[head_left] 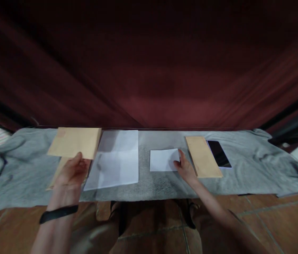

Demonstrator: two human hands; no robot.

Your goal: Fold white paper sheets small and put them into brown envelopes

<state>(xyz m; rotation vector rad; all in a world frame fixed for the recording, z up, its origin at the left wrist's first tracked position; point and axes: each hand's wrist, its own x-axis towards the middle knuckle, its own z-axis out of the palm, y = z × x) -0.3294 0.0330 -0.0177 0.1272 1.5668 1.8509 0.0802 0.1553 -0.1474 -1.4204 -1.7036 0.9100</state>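
My left hand [72, 171], a dark band on its wrist, is closed on the lower edge of a tan envelope [74, 141]. That envelope overlaps more tan envelopes [60, 167] lying beneath, partly hidden by the hand. To its right lie white paper sheets [117, 158] with a crease across them. My right hand [186, 167] pinches the right edge of a small folded white paper [164, 160], thumb and fingers at its side. Just right of this hand sits another pile of tan envelopes [204, 157].
A grey cloth [257, 162] covers the long narrow surface. A phone [219, 154] with a dark screen lies right of the envelope pile. Behind hangs a dark red curtain [170, 91]. Below the front edge are floor tiles [151, 236] and my legs.
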